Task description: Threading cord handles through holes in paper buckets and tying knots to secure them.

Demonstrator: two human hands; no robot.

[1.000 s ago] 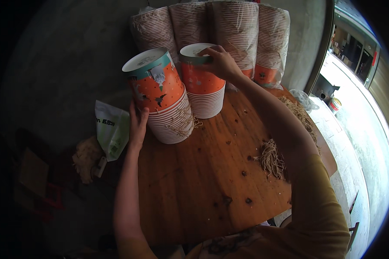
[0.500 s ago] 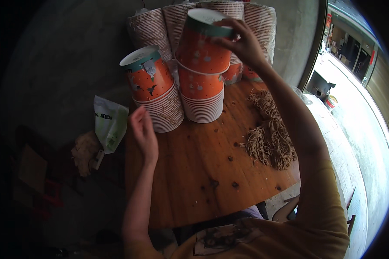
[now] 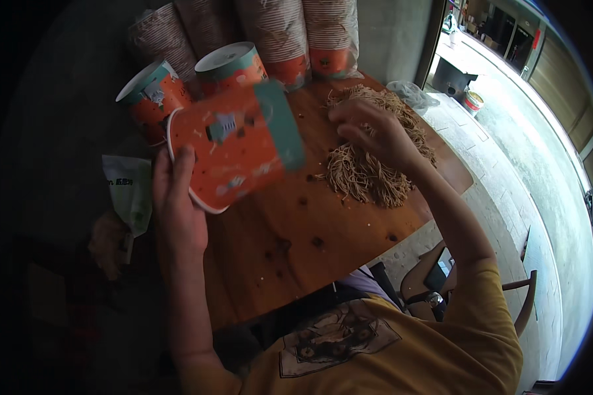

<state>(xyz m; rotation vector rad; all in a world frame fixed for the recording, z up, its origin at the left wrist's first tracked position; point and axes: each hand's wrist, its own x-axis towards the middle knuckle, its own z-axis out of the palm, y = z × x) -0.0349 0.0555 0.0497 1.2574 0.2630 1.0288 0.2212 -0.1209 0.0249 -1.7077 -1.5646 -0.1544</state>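
Note:
A large orange paper bucket (image 3: 234, 145) with a green base band and white rim lies on its side in the air. My left hand (image 3: 181, 191) grips it at the rim, thumb on the outer wall. My right hand (image 3: 372, 131), empty with fingers bent and apart, hovers over a bundle of tan twisted cords (image 3: 375, 164) on the table. Behind the held bucket are two upside-down stacks of like buckets: a left stack (image 3: 155, 99) and a right stack (image 3: 234, 66), both partly hidden by it.
Plastic-wrapped bucket stacks (image 3: 277, 33) line the wall at the back of the wooden table (image 3: 296, 243). A white and green bag (image 3: 130, 197) is off the table's left side. Clear plastic (image 3: 412, 95) lies at the far right corner. A chair with a phone (image 3: 440, 270) stands at the right.
The top bucket came off the right stack, was tipped sideways and passed into my left hand. My right hand let go and moved over the cords. The view has shifted to the right.

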